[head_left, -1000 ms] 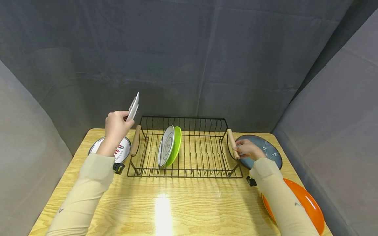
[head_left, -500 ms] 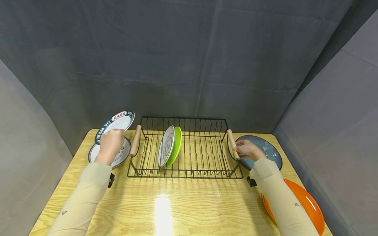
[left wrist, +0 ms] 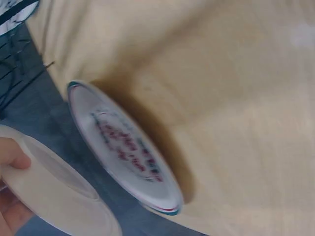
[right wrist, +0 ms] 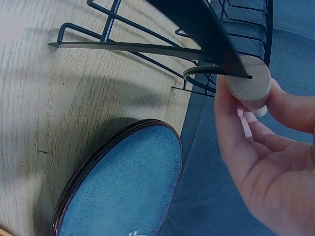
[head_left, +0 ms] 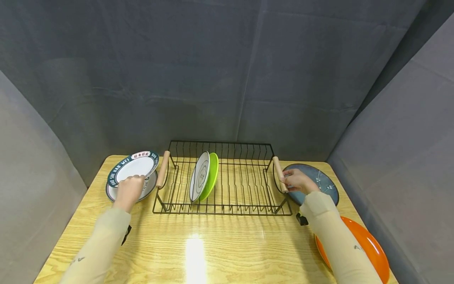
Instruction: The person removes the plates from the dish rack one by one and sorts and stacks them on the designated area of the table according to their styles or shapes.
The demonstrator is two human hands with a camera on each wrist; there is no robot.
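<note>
My left hand (head_left: 130,189) pinches the near rim of a white oval plate (head_left: 136,167) with a dark teal lettered border. This plate is held above another white plate (head_left: 150,186) with red lettering, which lies on the table at the left and is partly covered. In the left wrist view the held plate (left wrist: 59,187) shows its pale underside, a gap away from the lower plate (left wrist: 123,147). With curled fingers, my right hand (head_left: 299,181) grips the wooden handle (head_left: 278,167) at the right end of a black wire dish rack (head_left: 227,214).
In the rack's left part a white plate (head_left: 199,177) with line drawing and a lime green plate (head_left: 214,173) lean together upright. Blue plates (right wrist: 123,182) lie right of the rack. An orange plate (head_left: 369,244) lies nearer, partly behind the right sleeve. Grey cloth (head_left: 220,79) surrounds the table.
The plate in my left hand has turned from nearly edge-on to face up and come down leftward, over the plate on the table. My right hand stays on the rack handle.
</note>
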